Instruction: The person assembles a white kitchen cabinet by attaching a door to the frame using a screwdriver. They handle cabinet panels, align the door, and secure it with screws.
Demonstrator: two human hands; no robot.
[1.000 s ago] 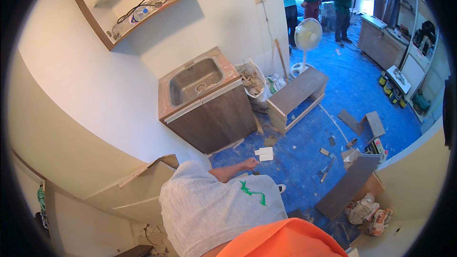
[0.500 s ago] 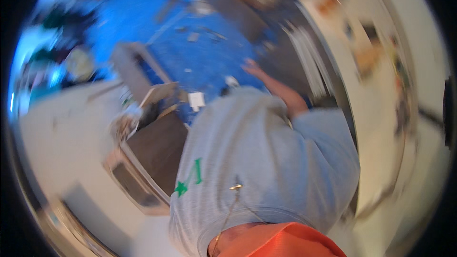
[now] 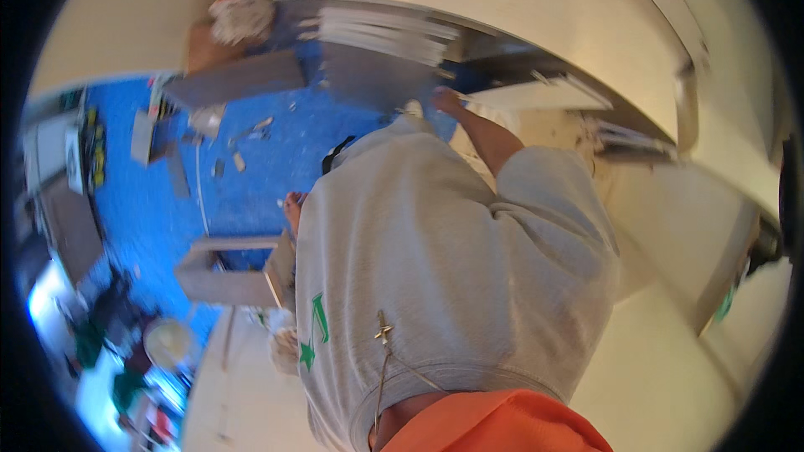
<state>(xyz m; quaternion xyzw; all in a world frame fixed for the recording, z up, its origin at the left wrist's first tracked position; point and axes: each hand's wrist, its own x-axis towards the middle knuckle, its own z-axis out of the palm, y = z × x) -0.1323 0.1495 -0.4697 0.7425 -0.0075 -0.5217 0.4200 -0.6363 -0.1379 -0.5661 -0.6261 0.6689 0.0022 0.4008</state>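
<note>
My right hand (image 3: 447, 100) hangs ahead of my body, nearest to a brown board and a stack of white-edged panels (image 3: 381, 33). Its fingers are blurred but look loosely stretched, and nothing shows in them. Beside the left edge of my grey shirt (image 3: 452, 251), my left hand (image 3: 293, 209) is only partly visible. A tiny pale spot is at its fingertips, and I cannot make out whether it is held. Just below that hand stands an open, brown box-like frame (image 3: 230, 272).
Wood offcuts (image 3: 239, 161) litter the blue floor (image 3: 243, 192). A long pale counter (image 3: 544, 0) curves across the far side and right. A brown board (image 3: 239, 79) stands on edge ahead. A round pale tub (image 3: 167, 343) sits among clutter at lower left.
My view has turned to the right, so the counter now runs across the far side and the floor lies more to the left. My left hand has come into sight.
</note>
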